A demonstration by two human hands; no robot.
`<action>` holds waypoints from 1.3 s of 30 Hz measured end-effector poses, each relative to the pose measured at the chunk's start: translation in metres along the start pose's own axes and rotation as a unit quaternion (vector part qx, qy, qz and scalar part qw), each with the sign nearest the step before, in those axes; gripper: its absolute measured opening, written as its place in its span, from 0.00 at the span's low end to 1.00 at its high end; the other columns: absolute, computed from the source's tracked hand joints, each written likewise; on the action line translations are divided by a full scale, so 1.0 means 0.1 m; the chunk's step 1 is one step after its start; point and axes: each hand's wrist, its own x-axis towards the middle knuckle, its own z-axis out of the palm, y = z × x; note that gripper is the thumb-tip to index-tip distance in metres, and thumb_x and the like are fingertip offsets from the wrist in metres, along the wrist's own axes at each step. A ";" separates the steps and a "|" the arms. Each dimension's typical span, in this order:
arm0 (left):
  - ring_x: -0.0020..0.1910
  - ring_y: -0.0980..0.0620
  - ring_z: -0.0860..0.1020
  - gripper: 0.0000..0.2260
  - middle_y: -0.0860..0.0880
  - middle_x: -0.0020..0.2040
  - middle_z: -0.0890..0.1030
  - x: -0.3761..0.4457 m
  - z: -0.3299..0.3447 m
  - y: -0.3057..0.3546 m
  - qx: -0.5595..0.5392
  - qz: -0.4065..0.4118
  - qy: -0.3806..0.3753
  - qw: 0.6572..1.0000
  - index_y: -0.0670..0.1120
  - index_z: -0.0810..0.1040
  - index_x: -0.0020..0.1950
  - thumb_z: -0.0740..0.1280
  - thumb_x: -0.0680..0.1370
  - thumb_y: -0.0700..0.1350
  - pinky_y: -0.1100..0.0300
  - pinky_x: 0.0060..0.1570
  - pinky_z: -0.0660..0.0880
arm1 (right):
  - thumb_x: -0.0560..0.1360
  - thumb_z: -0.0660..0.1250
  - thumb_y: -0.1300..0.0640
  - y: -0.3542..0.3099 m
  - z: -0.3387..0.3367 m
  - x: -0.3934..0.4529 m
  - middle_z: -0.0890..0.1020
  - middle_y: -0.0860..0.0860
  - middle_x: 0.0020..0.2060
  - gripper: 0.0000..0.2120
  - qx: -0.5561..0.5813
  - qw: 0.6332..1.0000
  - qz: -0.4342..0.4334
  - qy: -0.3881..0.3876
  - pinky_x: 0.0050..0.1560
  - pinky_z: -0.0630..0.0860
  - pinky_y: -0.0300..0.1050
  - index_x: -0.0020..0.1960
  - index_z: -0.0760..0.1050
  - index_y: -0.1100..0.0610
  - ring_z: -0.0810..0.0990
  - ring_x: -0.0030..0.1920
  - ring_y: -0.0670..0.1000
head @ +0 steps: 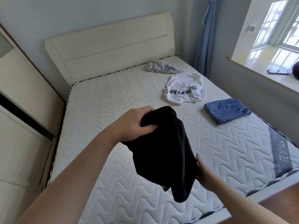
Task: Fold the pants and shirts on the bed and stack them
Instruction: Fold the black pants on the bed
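Your left hand grips the black pants by the waistband, above the bed; right hand fingers straight against the hem. Mid-fold: next lay them flat, fold, stack on the jeans.

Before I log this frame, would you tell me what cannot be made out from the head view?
- Right hand: its fingers lie behind the black elastic-waist pants, so its grip cannot be told.
- Left hand: it grips the waistband; the fingertips are buried in the fabric.
- Grey crumpled garment near the headboard: too bunched to tell shirt from pants.
- Dark round object on the windowsill: cut off by the right edge.
- Dark flat phone-like object: too small to identify.
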 end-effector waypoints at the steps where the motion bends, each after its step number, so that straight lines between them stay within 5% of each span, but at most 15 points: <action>1: 0.39 0.58 0.79 0.08 0.56 0.39 0.80 0.05 0.03 0.01 0.000 -0.005 0.005 1.000 0.51 0.77 0.54 0.71 0.76 0.46 0.65 0.40 0.73 | 0.74 0.57 0.29 -0.05 -0.04 0.02 0.78 0.46 0.66 0.32 0.002 0.999 -0.013 -0.030 0.74 0.61 0.54 0.71 0.71 0.46 0.72 0.70 0.49; 4: 0.38 0.59 0.78 0.07 0.59 0.38 0.79 0.15 0.11 0.02 0.003 -0.021 0.021 1.000 0.56 0.76 0.49 0.71 0.76 0.46 0.69 0.39 0.71 | 0.72 0.65 0.30 -0.20 -0.15 0.09 0.76 0.46 0.68 0.29 0.006 0.994 -0.021 -0.103 0.67 0.67 0.53 0.70 0.71 0.40 0.73 0.69 0.49; 8: 0.39 0.58 0.79 0.07 0.57 0.39 0.80 0.18 0.13 -0.08 -0.011 -0.054 0.050 0.997 0.57 0.76 0.49 0.71 0.76 0.47 0.68 0.40 0.72 | 0.71 0.74 0.42 -0.30 -0.38 0.22 0.77 0.58 0.66 0.32 0.065 0.993 0.001 -0.101 0.61 0.74 0.51 0.70 0.73 0.55 0.76 0.66 0.57; 13: 0.43 0.58 0.80 0.08 0.57 0.42 0.81 0.02 0.16 -0.39 -0.036 -0.122 0.094 0.987 0.58 0.77 0.51 0.70 0.73 0.53 0.65 0.42 0.75 | 0.74 0.70 0.52 -0.66 -0.54 0.22 0.77 0.62 0.64 0.26 0.099 0.990 -0.097 -0.007 0.55 0.78 0.49 0.70 0.71 0.59 0.80 0.59 0.57; 16: 0.43 0.57 0.81 0.07 0.55 0.43 0.82 -0.14 0.29 -0.66 -0.070 -0.188 0.111 0.973 0.58 0.77 0.50 0.72 0.74 0.51 0.59 0.43 0.75 | 0.72 0.73 0.57 -0.88 -0.67 0.19 0.81 0.59 0.56 0.28 0.097 0.985 -0.129 0.068 0.45 0.81 0.47 0.70 0.69 0.49 0.84 0.51 0.56; 23: 0.50 0.56 0.81 0.12 0.56 0.49 0.84 -0.45 0.74 -1.06 -0.168 -0.304 0.173 0.922 0.62 0.78 0.51 0.73 0.70 0.51 0.55 0.50 0.78 | 0.61 0.82 0.51 -1.12 -0.88 0.14 0.81 0.57 0.58 0.28 -0.152 0.971 -0.187 0.014 0.59 0.78 0.49 0.60 0.80 0.47 0.82 0.56 0.54; 29: 0.51 0.56 0.82 0.13 0.54 0.49 0.84 -0.70 0.99 -1.21 -0.218 -0.334 0.216 0.891 0.59 0.79 0.51 0.70 0.67 0.53 0.60 0.45 0.75 | 0.68 0.77 0.55 -1.18 -0.97 0.08 0.84 0.39 0.46 0.16 -0.405 0.885 -0.221 0.063 0.57 0.78 0.47 0.49 0.80 0.36 0.82 0.49 0.43; 39: 0.52 0.57 0.82 0.20 0.53 0.53 0.84 -1.28 1.31 -1.17 -0.276 -0.298 0.171 0.898 0.60 0.81 0.54 0.73 0.63 0.57 0.58 0.50 0.75 | 0.71 0.75 0.55 -1.11 -1.02 -0.35 0.83 0.35 0.41 0.11 -0.411 0.864 -0.264 0.126 0.47 0.71 0.34 0.42 0.82 0.38 0.80 0.44 0.36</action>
